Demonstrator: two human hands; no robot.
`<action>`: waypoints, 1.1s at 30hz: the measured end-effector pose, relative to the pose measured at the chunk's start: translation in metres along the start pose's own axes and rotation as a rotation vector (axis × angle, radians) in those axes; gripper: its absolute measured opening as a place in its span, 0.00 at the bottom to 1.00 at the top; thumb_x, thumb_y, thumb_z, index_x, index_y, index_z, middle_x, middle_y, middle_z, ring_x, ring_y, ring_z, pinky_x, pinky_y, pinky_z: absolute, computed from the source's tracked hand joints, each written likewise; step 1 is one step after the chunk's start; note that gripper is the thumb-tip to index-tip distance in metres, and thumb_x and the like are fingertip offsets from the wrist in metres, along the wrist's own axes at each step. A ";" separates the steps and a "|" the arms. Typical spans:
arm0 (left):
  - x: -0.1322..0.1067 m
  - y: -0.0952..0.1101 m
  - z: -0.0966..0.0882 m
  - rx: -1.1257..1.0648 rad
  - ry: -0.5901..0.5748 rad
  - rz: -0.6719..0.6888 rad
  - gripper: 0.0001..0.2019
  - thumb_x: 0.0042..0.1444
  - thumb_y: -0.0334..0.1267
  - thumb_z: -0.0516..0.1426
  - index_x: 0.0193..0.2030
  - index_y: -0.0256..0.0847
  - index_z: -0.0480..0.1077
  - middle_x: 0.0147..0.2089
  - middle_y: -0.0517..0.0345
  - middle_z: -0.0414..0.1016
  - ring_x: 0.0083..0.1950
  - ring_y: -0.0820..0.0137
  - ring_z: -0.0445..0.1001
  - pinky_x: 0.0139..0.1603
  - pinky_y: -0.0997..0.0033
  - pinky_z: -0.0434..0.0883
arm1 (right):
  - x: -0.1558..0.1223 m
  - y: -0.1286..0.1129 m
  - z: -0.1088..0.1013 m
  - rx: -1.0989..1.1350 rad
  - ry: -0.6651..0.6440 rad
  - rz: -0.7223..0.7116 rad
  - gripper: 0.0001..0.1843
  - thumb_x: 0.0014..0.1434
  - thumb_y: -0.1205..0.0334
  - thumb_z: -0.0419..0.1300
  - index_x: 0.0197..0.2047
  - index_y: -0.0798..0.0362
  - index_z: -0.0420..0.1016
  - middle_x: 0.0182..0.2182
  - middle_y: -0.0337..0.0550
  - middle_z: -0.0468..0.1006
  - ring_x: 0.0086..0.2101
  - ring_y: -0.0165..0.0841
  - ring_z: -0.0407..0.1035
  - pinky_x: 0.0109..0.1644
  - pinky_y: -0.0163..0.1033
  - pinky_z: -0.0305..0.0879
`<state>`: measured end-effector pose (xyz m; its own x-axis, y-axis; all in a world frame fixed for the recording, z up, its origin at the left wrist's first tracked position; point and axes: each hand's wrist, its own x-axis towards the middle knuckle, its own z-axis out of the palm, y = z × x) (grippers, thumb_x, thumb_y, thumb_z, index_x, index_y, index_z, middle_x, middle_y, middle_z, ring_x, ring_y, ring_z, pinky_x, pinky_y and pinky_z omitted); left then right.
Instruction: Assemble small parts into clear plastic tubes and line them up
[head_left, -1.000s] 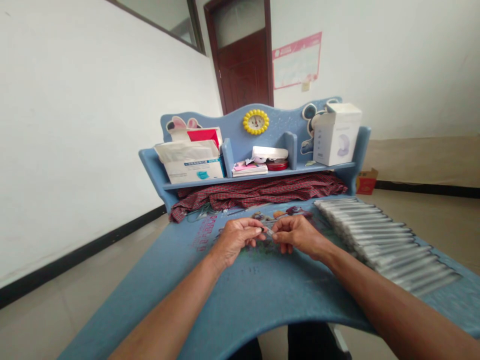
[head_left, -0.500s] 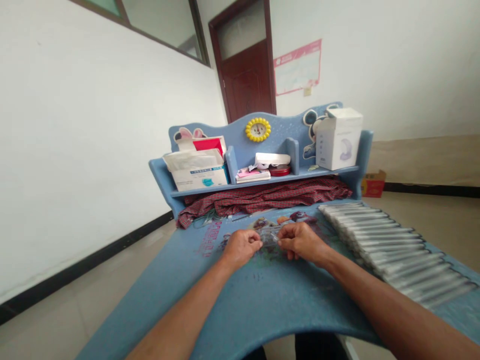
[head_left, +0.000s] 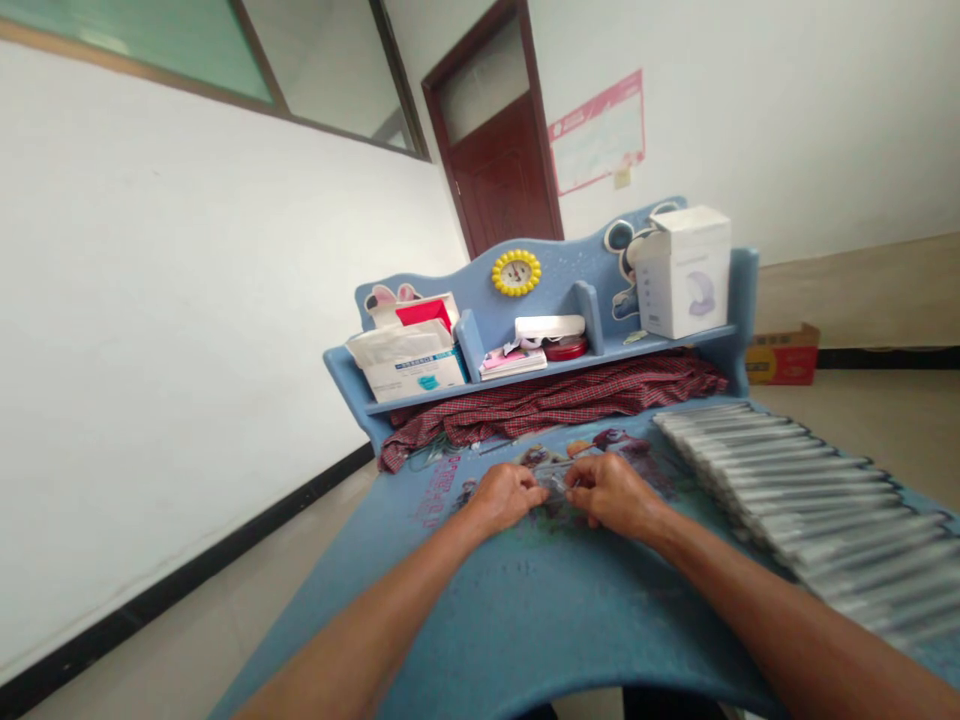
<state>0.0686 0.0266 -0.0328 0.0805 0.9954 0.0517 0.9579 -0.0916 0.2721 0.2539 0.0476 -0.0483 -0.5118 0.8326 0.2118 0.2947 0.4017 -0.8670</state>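
Note:
Both my hands meet over the middle of a blue desk [head_left: 495,600]. My left hand [head_left: 508,497] and my right hand [head_left: 611,494] are curled, fingertips pinched together on a small clear, thin thing [head_left: 556,478] between them. It is too small to name. A long row of grey, shiny tube-like packets [head_left: 802,495] lies overlapped along the desk's right side, a hand's width from my right hand.
At the desk's back stands a blue shelf [head_left: 555,355] with a yellow clock [head_left: 516,272], a white box [head_left: 688,270], a mask box [head_left: 412,365] and papers. Red checked cloth [head_left: 555,400] lies under it. A cardboard box [head_left: 780,360] sits on the floor right; a brown door [head_left: 504,170] is behind.
My hands have closed tighter around the small thing and lowered toward the desk top. The camera has tipped up and to the left.

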 end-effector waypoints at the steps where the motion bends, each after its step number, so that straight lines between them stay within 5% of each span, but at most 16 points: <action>1: 0.003 -0.001 -0.003 0.015 -0.014 -0.013 0.18 0.51 0.49 0.50 0.29 0.37 0.74 0.20 0.62 0.69 0.23 0.74 0.65 0.21 0.78 0.55 | 0.000 -0.001 -0.001 -0.021 0.007 -0.003 0.04 0.48 0.69 0.55 0.26 0.55 0.71 0.13 0.34 0.67 0.15 0.26 0.64 0.18 0.28 0.55; 8: 0.040 -0.005 -0.024 0.243 0.089 -0.068 0.11 0.51 0.38 0.51 0.32 0.38 0.74 0.29 0.55 0.75 0.34 0.68 0.72 0.33 0.74 0.64 | -0.001 -0.004 -0.006 -0.202 0.083 -0.092 0.08 0.49 0.69 0.53 0.26 0.55 0.73 0.16 0.35 0.70 0.19 0.26 0.64 0.25 0.29 0.55; 16: 0.089 0.024 -0.008 0.438 0.071 -0.028 0.10 0.54 0.33 0.52 0.43 0.38 0.70 0.46 0.49 0.72 0.50 0.62 0.68 0.49 0.61 0.64 | 0.002 -0.003 -0.004 -0.331 0.100 -0.082 0.09 0.48 0.69 0.53 0.28 0.54 0.76 0.23 0.40 0.75 0.26 0.29 0.68 0.29 0.30 0.55; 25: 0.121 0.036 -0.008 0.509 -0.088 -0.117 0.14 0.56 0.40 0.53 0.47 0.37 0.66 0.48 0.52 0.68 0.47 0.66 0.69 0.45 0.60 0.69 | 0.002 -0.007 -0.006 -0.432 0.097 -0.041 0.11 0.49 0.66 0.52 0.32 0.53 0.75 0.28 0.44 0.78 0.32 0.33 0.71 0.32 0.32 0.57; 33: 0.113 0.034 -0.018 0.426 -0.138 -0.121 0.13 0.56 0.40 0.53 0.46 0.38 0.66 0.46 0.53 0.69 0.45 0.67 0.70 0.44 0.62 0.69 | -0.001 -0.006 -0.007 -0.697 0.107 0.002 0.16 0.50 0.67 0.51 0.42 0.53 0.72 0.33 0.52 0.78 0.36 0.41 0.72 0.34 0.38 0.61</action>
<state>0.1056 0.1353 -0.0002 -0.0302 0.9953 -0.0925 0.9882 0.0158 -0.1526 0.2581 0.0475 -0.0402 -0.4392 0.8521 0.2848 0.7619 0.5212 -0.3845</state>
